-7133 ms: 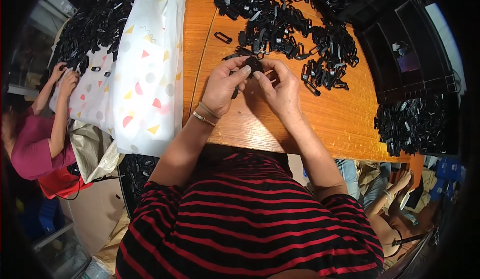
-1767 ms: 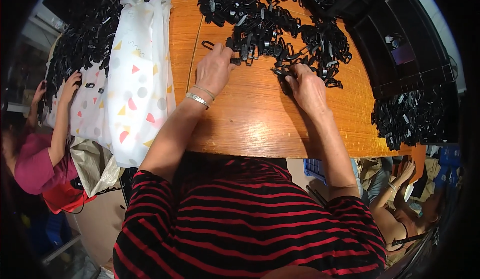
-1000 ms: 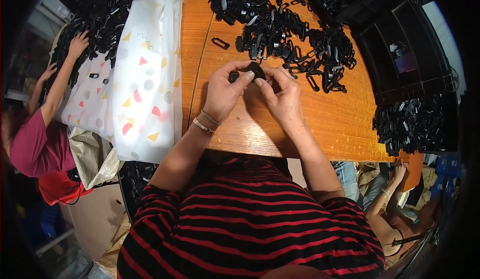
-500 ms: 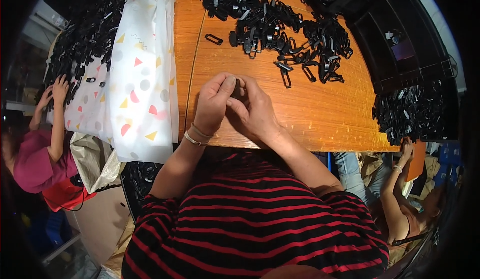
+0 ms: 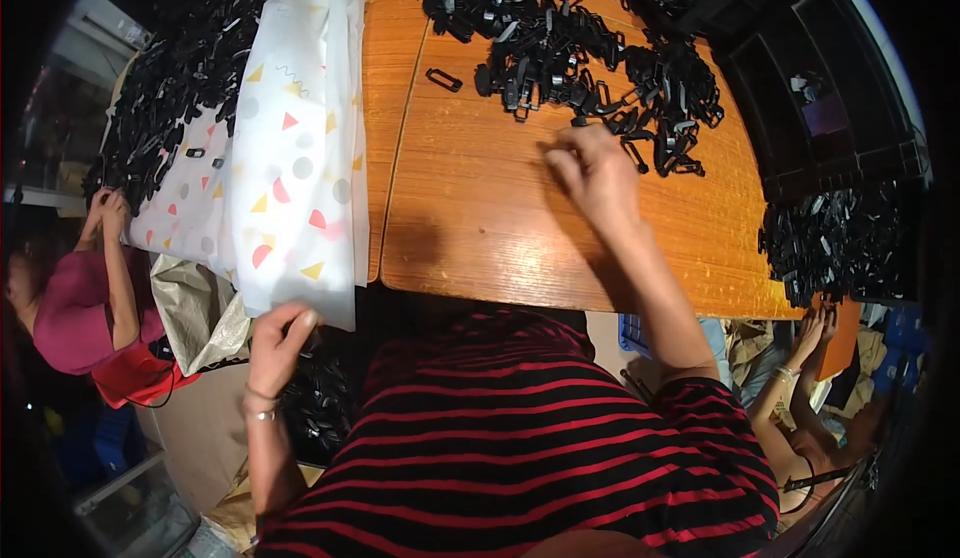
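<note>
My right hand [image 5: 603,173] is over the wooden table, its bent fingertips at the near edge of a pile of small black pieces [image 5: 545,53]. Many of these are long, narrow loops. The fingers look closed, but whatever they hold is hidden. One black loop [image 5: 443,80] lies apart, left of the pile. My left hand [image 5: 278,346] is low on the left, beside the lower end of a patterned white plastic sheet [image 5: 290,188]. Its fingers are curled and blurred, with the thumb along them. Below it are more black pieces [image 5: 318,398] in a dark space.
The wooden table [image 5: 470,248] has a seam on its left. A black crate [image 5: 825,98] stands at the right, above another heap of black pieces [image 5: 835,243]. Co-workers' hands [image 5: 108,213] handle pieces at the left, and other hands [image 5: 815,333] at the right.
My hands were together over the table with a small dark thing between them. They have parted: the left moved down and left off the table, the right forward and right to the pile.
</note>
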The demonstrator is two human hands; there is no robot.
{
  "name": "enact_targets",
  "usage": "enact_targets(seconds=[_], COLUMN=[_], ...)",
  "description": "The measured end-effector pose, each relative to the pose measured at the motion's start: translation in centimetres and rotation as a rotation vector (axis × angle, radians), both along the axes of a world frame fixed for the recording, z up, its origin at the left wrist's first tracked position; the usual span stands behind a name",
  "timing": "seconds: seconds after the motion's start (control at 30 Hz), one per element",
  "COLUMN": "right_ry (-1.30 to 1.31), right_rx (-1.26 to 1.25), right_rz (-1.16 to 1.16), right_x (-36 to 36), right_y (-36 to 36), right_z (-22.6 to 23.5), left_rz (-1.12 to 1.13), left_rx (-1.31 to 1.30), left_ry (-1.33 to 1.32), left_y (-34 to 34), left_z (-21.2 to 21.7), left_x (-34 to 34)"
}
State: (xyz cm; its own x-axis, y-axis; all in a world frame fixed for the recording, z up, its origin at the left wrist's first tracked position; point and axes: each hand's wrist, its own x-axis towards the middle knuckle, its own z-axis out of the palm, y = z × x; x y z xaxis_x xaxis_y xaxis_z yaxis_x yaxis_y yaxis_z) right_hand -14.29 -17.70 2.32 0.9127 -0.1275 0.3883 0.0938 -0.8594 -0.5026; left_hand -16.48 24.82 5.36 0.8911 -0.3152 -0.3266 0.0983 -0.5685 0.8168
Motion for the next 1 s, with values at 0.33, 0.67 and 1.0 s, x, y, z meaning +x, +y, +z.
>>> enact_targets(seconds=[0.33,0.67,1.0], right_ry=[0.216,0.212,0.266], right_rx=[-0.353,-0.59,-0.247], right_rz=[-0.11,0.111,0.253], right_x=[2.3,2.5,0.1], right_y=[-3.2,1.8,1.3], right_z=[-1.7,-2.2,-1.6], left_rz=[-0.046,-0.271,-0.346], left_rx=[0.003,0.119,0.323], left_ry=[-0.313,-0.669,-0.721], left_y=[-3.4,-23.5,-27.8], left_z=[1.8,-3.9,-4.5], left_x=[6.1,20.3,18.7])
